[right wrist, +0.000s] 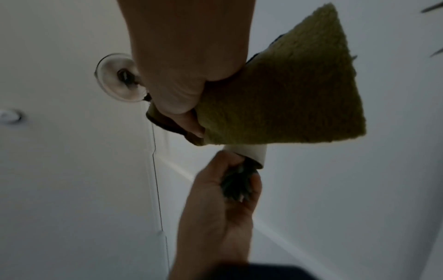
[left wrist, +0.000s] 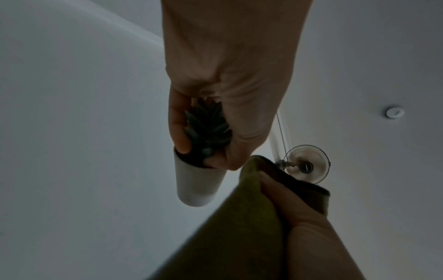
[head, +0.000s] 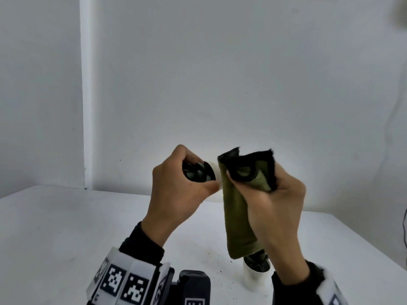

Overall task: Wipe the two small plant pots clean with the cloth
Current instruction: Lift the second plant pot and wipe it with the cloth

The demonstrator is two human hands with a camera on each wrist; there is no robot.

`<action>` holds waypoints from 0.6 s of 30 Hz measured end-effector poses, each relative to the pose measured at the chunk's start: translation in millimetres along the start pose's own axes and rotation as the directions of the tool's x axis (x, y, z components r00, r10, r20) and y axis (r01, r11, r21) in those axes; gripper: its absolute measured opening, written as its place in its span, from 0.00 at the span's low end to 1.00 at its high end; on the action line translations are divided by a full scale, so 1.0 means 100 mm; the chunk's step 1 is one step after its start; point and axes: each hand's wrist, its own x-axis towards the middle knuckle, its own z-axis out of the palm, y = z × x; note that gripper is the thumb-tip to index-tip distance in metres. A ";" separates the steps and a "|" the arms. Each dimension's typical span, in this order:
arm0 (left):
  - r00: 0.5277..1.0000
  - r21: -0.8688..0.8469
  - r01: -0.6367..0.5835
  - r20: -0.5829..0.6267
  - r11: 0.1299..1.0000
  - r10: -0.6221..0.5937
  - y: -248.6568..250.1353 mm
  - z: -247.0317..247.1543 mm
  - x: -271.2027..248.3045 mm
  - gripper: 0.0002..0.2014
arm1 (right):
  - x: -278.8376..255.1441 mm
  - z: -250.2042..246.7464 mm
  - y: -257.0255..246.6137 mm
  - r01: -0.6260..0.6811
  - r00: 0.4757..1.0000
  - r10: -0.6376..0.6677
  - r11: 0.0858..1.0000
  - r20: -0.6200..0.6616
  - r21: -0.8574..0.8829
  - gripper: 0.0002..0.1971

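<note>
My left hand [head: 198,171] holds a small white pot [head: 214,170] by its rim, above the table and tipped with its base pointing away. Its dark green succulent [left wrist: 207,130] lies between the fingers. My right hand [head: 246,181] grips a bunched olive cloth [head: 237,216] with a black edge, which hangs down right beside that pot's right side. I cannot tell whether cloth and pot touch. In the right wrist view the cloth [right wrist: 287,94] hides most of the pot [right wrist: 251,151]. A second white pot [head: 255,276] stands on the table under the cloth's lower end, partly hidden by my right wrist.
The white table [head: 66,227] meets a white wall at the back. Dark soil specks [head: 209,260] lie near the standing pot. A wall fan [left wrist: 305,164] shows high up. Wrist-camera gear [head: 193,287] fills the bottom edge of the head view.
</note>
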 end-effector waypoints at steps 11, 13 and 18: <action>0.990 -0.179 0.104 0.114 0.978 -0.085 0.02 0.03 0.01 0.18 | -0.07 0.10 0.22 0.356 0.913 -0.403 0.861 -0.061 -0.362 0.06; 0.990 -0.167 0.101 0.112 0.981 -0.083 0.04 0.03 0.00 0.19 | -0.05 0.08 0.22 0.297 0.932 -0.348 0.893 -0.100 -0.339 0.04; 0.997 -0.190 0.068 0.054 0.979 -0.058 0.08 -0.01 -0.01 0.19 | 0.04 -0.02 0.08 -0.157 0.946 0.224 0.948 -0.233 0.276 0.11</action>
